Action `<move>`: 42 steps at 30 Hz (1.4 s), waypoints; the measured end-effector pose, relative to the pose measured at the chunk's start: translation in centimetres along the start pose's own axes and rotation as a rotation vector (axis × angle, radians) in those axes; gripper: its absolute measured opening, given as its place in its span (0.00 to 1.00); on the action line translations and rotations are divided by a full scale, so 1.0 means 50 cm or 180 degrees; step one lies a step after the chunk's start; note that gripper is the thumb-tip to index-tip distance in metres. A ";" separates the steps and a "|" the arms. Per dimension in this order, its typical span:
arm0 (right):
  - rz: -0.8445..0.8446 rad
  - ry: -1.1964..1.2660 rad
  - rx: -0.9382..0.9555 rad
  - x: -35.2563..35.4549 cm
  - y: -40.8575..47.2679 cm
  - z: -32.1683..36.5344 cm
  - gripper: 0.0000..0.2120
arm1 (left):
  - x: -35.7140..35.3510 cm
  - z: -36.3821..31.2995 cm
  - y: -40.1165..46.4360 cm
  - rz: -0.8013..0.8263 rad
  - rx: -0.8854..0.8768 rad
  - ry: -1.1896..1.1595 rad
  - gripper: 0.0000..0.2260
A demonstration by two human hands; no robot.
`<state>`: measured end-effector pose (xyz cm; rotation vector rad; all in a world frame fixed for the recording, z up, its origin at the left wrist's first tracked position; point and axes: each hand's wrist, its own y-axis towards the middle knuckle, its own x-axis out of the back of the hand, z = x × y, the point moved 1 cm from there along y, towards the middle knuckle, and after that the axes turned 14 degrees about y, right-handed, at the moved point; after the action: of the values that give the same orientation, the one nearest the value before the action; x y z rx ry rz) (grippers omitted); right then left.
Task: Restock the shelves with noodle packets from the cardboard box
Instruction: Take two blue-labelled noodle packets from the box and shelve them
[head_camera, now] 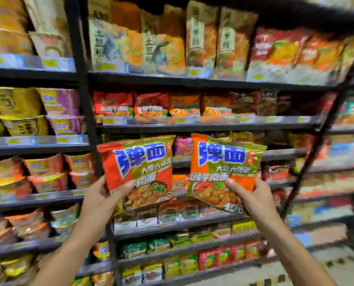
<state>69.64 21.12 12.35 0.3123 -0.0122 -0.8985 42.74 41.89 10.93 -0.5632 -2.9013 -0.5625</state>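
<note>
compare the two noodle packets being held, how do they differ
The left hand holds a red-and-green foil noodle packet tilted slightly left; the right hand's red-and-green foil noodle packet tilts right and sits nearer the camera. Both show the same blue-lettered design, each gripped at a lower corner.

Upper shelf packets (172, 42) blurred, their print unreadable.

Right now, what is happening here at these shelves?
A person is restocking. The left hand holds one orange-and-green noodle packet, and the right hand holds a matching second packet. Both are raised in front of the black shelves, which already carry many packets. Neither packet is on a shelf yet.
</note>
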 end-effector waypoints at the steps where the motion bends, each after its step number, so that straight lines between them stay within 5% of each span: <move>1: -0.0082 0.0037 0.0023 0.041 0.013 0.006 0.08 | -0.043 -0.015 0.006 0.0058 -0.0027 -0.0019 0.14; 13: -0.0636 0.0152 0.0222 0.351 0.202 -0.011 0.10 | -0.401 -0.076 0.137 0.0260 -0.0229 -0.0003 0.11; 36: -0.0389 -0.0052 0.0667 0.649 0.751 -0.013 0.08 | -0.936 -0.243 0.530 0.0052 -0.1429 -0.0054 0.16; 42: -0.0096 0.0135 0.0673 0.687 0.872 -0.026 0.09 | -1.000 -0.278 0.607 -0.0394 -0.1644 0.0287 0.14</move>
<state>124.79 20.30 18.91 0.5295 -0.0637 -0.9219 101.25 45.93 24.01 -0.3961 -2.7091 -1.3347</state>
